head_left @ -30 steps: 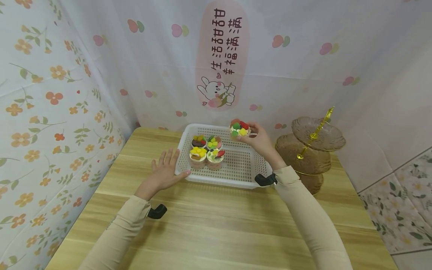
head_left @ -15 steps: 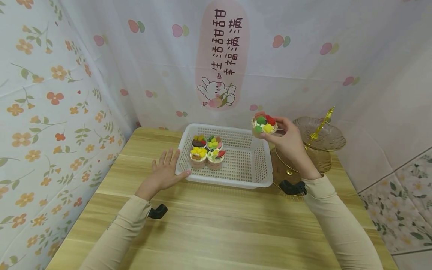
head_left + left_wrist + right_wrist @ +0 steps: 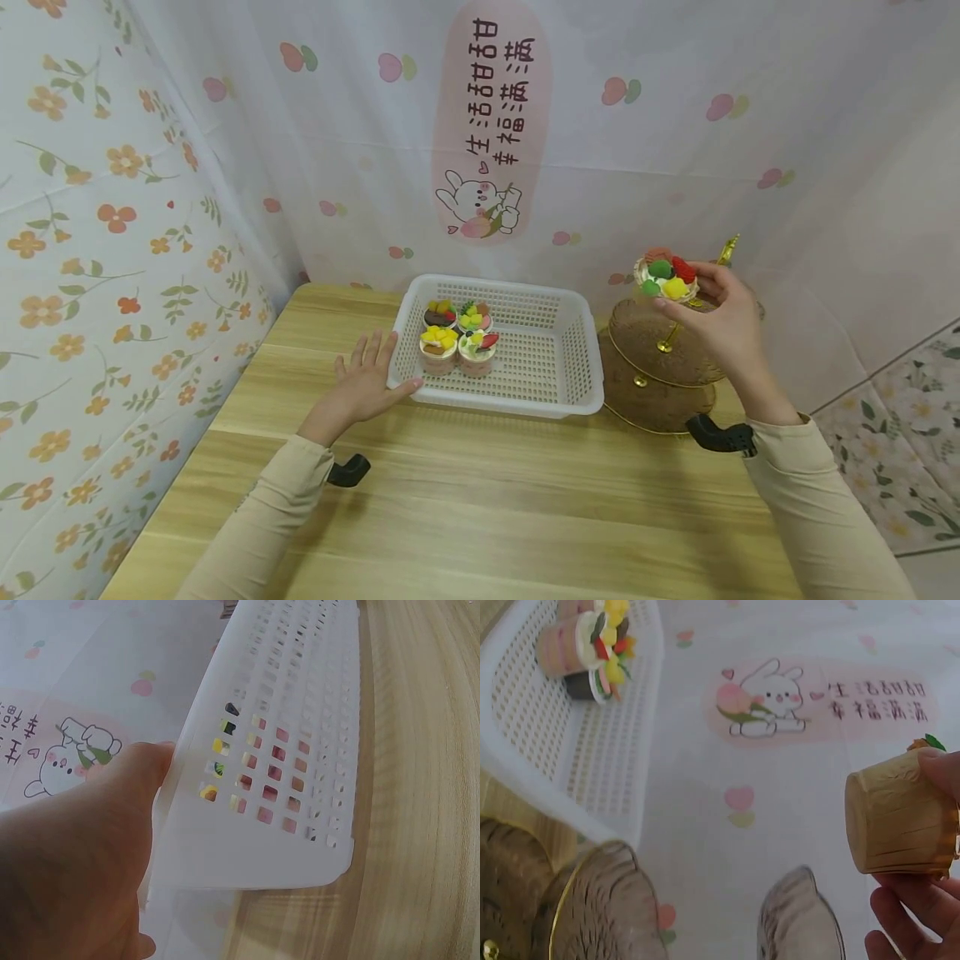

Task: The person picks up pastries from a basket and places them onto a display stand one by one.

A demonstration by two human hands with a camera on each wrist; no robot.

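Note:
My right hand (image 3: pixel 723 312) pinches a fruit-topped cupcake (image 3: pixel 666 279) between thumb and fingers, in front of the top tier of a tiered stand (image 3: pixel 630 400). In the right wrist view the cupcake's pleated tan cup (image 3: pixel 900 817) lies on its side in that view, apart from the stand. At the left end of a white perforated basket (image 3: pixel 517 406), my left hand (image 3: pixel 363 387) rests with spread, straight fingers touching the rim. Several dessert cups stand together in the basket's left half, among them one topped with yellow cubes (image 3: pixel 438 350) and one with a strawberry slice (image 3: pixel 477 354).
The stand has brown, clear-looking tiers with gold rims and a gold post (image 3: pixel 727 250). It stands on the wooden table (image 3: pixel 480 500) just right of the basket. A printed cloth (image 3: pixel 360 167) hangs behind the table, with another floral one (image 3: pixel 112 292) at the left.
My right hand has carried the cupcake rightward from above the basket to in front of the stand's top tier. My left hand has stayed at the basket's rim.

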